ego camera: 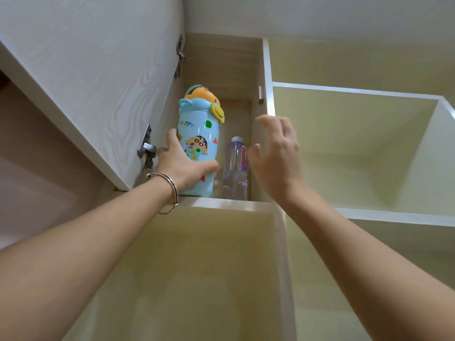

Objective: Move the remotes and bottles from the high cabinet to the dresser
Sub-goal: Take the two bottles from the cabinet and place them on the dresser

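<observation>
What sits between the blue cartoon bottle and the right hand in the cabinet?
A clear water bottle with a purple cap stands upright between the blue cartoon bottle and the open right hand, seen in the head view.

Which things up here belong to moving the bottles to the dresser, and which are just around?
For the job: blue cartoon bottle, gripped by the left hand; clear water bottle beside it; right hand, open, nearby.
Just around: cabinet door, hinge, side shelf compartments, bracelet.

Blue cartoon bottle [199,143] with figure-head lid stands upright at the high cabinet [221,57] shelf edge — clear, purple-capped water bottle [235,166] upright just right of it.
</observation>
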`<act>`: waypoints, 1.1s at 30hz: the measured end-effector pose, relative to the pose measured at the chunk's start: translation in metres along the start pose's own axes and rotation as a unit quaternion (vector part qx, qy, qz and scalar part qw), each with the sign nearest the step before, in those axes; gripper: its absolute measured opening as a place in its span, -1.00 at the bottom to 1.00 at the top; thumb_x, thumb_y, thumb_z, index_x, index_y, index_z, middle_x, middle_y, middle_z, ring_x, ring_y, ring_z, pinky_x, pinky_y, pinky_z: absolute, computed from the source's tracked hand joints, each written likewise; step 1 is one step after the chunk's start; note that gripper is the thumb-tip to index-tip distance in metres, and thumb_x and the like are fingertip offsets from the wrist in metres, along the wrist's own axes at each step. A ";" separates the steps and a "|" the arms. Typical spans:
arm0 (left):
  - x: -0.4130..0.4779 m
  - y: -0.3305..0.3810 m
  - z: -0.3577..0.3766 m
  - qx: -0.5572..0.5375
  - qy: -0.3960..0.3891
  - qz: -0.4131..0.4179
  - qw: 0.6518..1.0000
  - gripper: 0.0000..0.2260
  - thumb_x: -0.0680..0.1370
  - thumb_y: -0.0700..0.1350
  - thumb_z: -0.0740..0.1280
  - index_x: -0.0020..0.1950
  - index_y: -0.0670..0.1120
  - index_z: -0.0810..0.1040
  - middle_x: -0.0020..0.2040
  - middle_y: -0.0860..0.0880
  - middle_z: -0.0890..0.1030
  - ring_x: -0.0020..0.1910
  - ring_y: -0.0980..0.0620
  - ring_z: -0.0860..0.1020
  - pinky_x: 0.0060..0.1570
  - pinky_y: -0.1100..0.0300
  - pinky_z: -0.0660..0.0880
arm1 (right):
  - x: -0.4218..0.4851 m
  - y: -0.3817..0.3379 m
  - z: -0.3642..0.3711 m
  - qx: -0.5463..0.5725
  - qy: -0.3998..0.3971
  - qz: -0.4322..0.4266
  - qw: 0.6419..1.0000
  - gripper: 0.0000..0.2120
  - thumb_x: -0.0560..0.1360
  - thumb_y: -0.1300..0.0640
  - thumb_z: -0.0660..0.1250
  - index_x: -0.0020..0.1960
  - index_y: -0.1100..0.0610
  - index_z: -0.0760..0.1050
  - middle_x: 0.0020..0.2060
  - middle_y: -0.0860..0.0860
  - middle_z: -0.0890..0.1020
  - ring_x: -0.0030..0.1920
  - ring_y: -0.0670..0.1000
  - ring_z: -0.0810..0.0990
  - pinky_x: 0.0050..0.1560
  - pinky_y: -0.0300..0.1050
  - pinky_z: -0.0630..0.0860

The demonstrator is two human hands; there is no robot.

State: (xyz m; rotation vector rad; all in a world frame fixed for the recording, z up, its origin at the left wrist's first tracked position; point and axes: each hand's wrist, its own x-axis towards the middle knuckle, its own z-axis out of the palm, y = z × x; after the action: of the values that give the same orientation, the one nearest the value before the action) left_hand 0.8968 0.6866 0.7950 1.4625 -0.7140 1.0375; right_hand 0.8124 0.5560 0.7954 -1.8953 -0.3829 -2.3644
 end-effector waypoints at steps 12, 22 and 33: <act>0.017 -0.023 0.003 0.012 0.011 -0.016 1.000 -0.18 0.24 0.00 0.49 0.40 -0.06 0.17 0.24 -0.17 0.40 0.10 -0.16 0.48 0.09 0.05 0.48 | 0.044 0.016 0.091 -0.015 -0.271 0.346 0.898 -0.31 0.45 0.22 0.30 0.47 0.21 0.03 0.32 0.19 0.37 0.28 0.20 0.44 0.20 0.00 0.48; 0.018 -0.027 0.000 -0.034 -0.028 -0.038 0.998 -0.10 0.09 0.06 0.42 0.38 0.00 0.16 0.15 -0.13 0.49 0.03 -0.13 0.54 0.06 0.04 0.54 | 0.042 0.014 0.100 -0.078 -0.444 0.361 0.816 -0.48 0.58 0.06 0.17 0.46 0.25 0.16 0.35 0.16 0.40 0.37 0.14 0.36 0.32 -0.06 0.31; 0.006 -0.022 0.000 0.006 0.054 0.005 0.998 -0.12 0.26 -0.02 0.50 0.45 -0.05 0.10 0.27 -0.19 0.44 0.18 -0.16 0.46 0.13 0.09 0.42 | 0.040 0.005 0.062 0.029 -0.198 0.283 0.938 -0.17 0.38 0.16 0.40 0.46 0.08 -0.05 0.18 0.16 0.49 0.16 0.19 0.51 -0.03 -0.05 0.46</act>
State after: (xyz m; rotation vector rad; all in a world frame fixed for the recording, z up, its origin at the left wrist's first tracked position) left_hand 0.9186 0.6913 0.7902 1.4027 -0.6384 1.1216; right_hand 0.8628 0.5704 0.8471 -2.0905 0.0726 -1.5938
